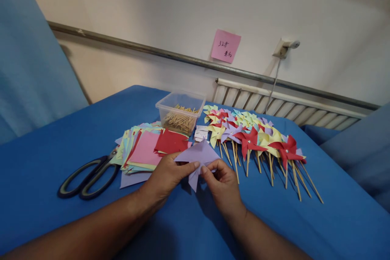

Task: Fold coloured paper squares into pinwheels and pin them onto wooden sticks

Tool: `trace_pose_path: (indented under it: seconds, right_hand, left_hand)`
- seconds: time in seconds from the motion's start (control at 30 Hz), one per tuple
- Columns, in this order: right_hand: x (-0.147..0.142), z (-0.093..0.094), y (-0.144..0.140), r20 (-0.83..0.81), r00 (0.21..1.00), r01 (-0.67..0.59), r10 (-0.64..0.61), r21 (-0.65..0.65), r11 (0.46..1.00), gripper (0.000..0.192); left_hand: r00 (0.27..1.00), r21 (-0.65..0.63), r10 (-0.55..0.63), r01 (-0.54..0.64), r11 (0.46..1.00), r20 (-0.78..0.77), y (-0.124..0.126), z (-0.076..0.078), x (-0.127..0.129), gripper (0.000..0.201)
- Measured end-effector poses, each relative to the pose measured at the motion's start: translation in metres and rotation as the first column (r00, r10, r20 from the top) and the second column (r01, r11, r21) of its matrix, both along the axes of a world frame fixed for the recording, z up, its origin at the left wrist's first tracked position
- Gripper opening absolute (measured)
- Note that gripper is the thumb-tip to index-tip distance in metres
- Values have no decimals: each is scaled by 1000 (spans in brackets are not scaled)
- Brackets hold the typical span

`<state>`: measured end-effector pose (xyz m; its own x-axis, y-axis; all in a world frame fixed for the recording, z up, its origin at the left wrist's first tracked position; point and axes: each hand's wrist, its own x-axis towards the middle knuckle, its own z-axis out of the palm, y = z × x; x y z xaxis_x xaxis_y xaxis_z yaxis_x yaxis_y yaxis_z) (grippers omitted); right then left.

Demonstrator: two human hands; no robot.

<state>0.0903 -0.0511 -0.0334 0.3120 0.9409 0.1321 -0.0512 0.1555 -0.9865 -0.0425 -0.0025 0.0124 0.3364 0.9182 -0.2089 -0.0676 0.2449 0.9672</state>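
Between both hands, above the blue cloth, is a purple paper pinwheel [201, 152] with some of its points folded toward the middle. My left hand [170, 172] pinches it from the left, thumb pressed near the centre. From the right, my right hand [224, 183] grips the paper with thumb and fingers close to the same spot. The undersides of the fingers are hidden. Just behind my left hand lies a stack of coloured paper squares [146, 146], red and pink on top.
Large scissors [91, 176] lie left of the stack. A clear plastic box [179, 109] holds many thin wooden sticks, with small white packets [201, 133] beside it. Finished pinwheels on sticks [250, 142] are heaped at right. Behind the table are a radiator [243, 95] and a metal rail [152, 51].
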Motion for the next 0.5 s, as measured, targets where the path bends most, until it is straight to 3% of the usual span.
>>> trace_pose_path:
  seconds: [0.3,0.4,0.5]
  right_hand:
    - [-2,-1,-1,-25,999,-39,38,-17,999,28]
    - [2,5,-3,-111,993,-32,34,14,999,24]
    - [10,10,0,-229,973,19,-9,40,999,35]
  left_hand:
    - [999,16,26,-25,1000,-35,1,-2,2,28]
    - [999,26,29,-28,999,-34,3,2,1,32]
    - [999,22,-42,42,999,-4,4,9,-1,32]
